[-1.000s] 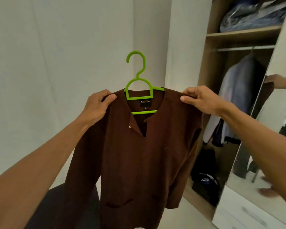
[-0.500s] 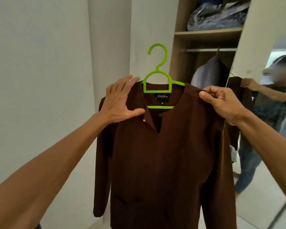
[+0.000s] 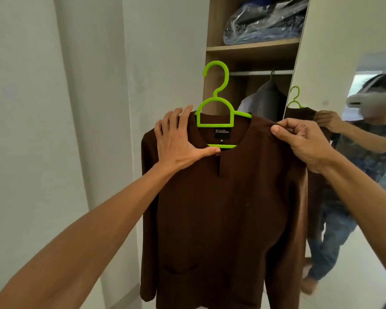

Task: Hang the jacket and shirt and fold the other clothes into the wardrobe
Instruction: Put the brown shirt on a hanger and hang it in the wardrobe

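Before the open wardrobe (image 3: 252, 49), a brown shirt (image 3: 221, 208) hangs in the air on a green hanger (image 3: 216, 103), held up at chest height by both hands. Its body and sleeves drop straight down, and the hanger's hook stands clear above the collar.

The left hand (image 3: 178, 141) lies flat on the shirt's shoulder beside the neckline. Its fingers are straight and spread, and the thumb is stretched along the front near the placket; it presses rather than grips. The right hand (image 3: 303, 141) pinches the other shoulder seam between thumb and curled fingers, probably with the hanger's arm inside the cloth, though that arm is hidden there.

Behind the hook, the rail (image 3: 259, 73) runs under a shelf (image 3: 254, 46) that carries a plastic-wrapped bundle (image 3: 265, 21). A grey garment (image 3: 263, 101) already hangs on the rail, likely the jacket. A mirrored door (image 3: 343, 63) to the right reflects the person and the shirt.

The step in hand looks like the shirt's hanging: it is dressed on the hanger and being smoothed, but not yet on the rail. The next move calls for a firm hold near the hanger's neck, lifting the hook above the rail and lowering it over, beside the grey garment. The hook should face the rail squarely, and the shoulders must not slip off the hanger's arms. Folding the other clothes appears to remain.
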